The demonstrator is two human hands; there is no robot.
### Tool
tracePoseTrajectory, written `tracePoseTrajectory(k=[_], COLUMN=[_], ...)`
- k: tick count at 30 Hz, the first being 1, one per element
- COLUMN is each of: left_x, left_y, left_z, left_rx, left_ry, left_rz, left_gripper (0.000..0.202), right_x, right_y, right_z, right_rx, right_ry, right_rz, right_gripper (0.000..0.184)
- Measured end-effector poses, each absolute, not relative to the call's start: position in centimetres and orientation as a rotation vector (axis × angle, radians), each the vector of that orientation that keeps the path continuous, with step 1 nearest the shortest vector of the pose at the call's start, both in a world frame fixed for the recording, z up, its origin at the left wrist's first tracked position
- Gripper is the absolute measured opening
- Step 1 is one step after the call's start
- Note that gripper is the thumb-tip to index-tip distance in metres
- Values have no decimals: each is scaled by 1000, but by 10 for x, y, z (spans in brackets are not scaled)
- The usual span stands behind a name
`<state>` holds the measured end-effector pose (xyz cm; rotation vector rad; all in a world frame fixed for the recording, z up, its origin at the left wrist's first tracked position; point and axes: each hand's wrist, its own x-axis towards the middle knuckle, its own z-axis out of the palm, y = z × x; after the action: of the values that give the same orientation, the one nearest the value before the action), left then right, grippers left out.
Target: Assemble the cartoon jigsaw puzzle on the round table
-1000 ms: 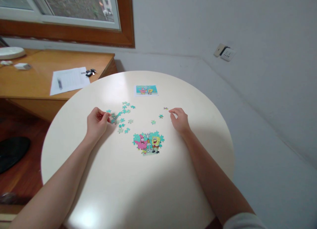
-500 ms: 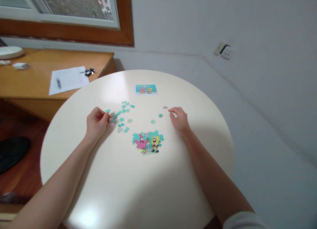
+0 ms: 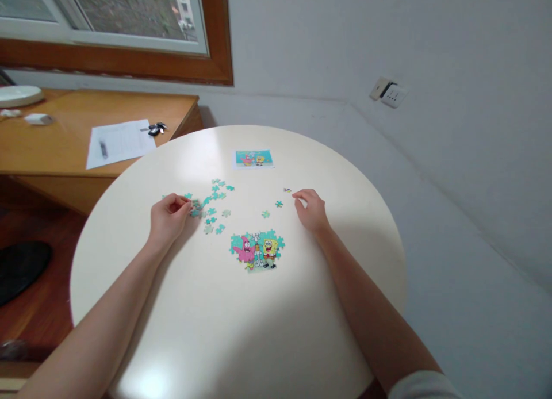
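Observation:
My left hand [image 3: 169, 219] is closed in a pinch at the left edge of a loose group of teal jigsaw pieces [image 3: 211, 211]. A small puzzle piece shows at its fingertips, partly hidden by the fingers. My right hand [image 3: 311, 210] rests on the table with thumb and forefinger curved and a little apart, holding nothing. Just left of its fingertips lies a small dark-and-yellow puzzle piece [image 3: 287, 190]. Nearby are a teal piece [image 3: 279, 204] and a pale green piece [image 3: 265, 214]. Between my forearms lies a joined section of the cartoon puzzle [image 3: 257, 250], with uneven edges.
A reference picture card [image 3: 253, 159] lies at the far side of the round white table [image 3: 241, 324]. Behind on the left, a wooden desk [image 3: 64, 157] holds a sheet of paper [image 3: 123, 139] and keys [image 3: 156, 129]. The wall [image 3: 310, 48] stands behind and to the right.
My left hand shifts very slightly at the loose pieces, its fingers still pinched. My right hand stays in place. The whole view has moved slightly; the joined puzzle section looks the same.

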<state>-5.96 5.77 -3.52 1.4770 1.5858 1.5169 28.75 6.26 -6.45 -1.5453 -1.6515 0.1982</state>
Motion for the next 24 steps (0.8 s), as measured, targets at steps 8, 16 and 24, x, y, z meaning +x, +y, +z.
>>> tracePoseTrajectory(k=[8,16,24], left_x=[-64,-59,-56], left_y=[59,56,58], left_z=[-37,-33,-37], left_rx=[1521,1382,1267], left_ry=[1691,1586,1510], left_rz=[1540,1555,1584], left_gripper=[16,16,21], right_x=[287,286,287], right_y=[62,61,62], right_z=[-64,-62,-64], right_rx=[-1564,-1555,-1546], right_ry=[-1660,-1640,-1642], right_rz=[205,209,188], right_gripper=[23,23,24])
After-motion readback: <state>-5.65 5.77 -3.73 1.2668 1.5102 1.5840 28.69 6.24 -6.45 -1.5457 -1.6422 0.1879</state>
